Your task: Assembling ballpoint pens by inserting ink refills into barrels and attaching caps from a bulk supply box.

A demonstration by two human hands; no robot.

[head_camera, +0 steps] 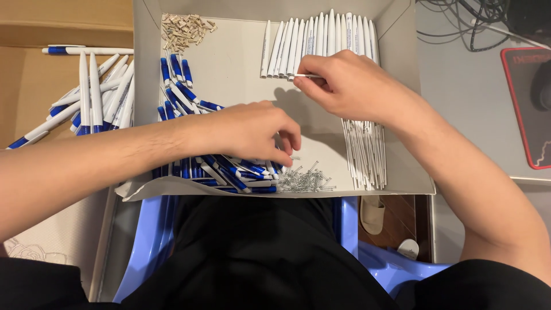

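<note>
A shallow grey cardboard tray (229, 69) lies across my lap, holding pen parts. My right hand (350, 86) pinches a thin white refill (307, 76) just below a row of white pen barrels (321, 37) at the tray's back. My left hand (247, 129) reaches down, fingertips on the heap of blue-and-white pen ends (235, 169), right beside a small pile of metal springs (304, 181). A bundle of thin white refills (367, 152) lies under my right wrist. More blue-and-white pieces (178, 86) are scattered behind my left hand.
Small tan clips (183, 28) are heaped in the tray's back left corner. Assembled white-and-blue pens (97, 95) lie in a brown box at left. A blue plastic chair (149, 241) is under me. Cables (470, 23) and a red-edged black pad (528, 103) sit at right.
</note>
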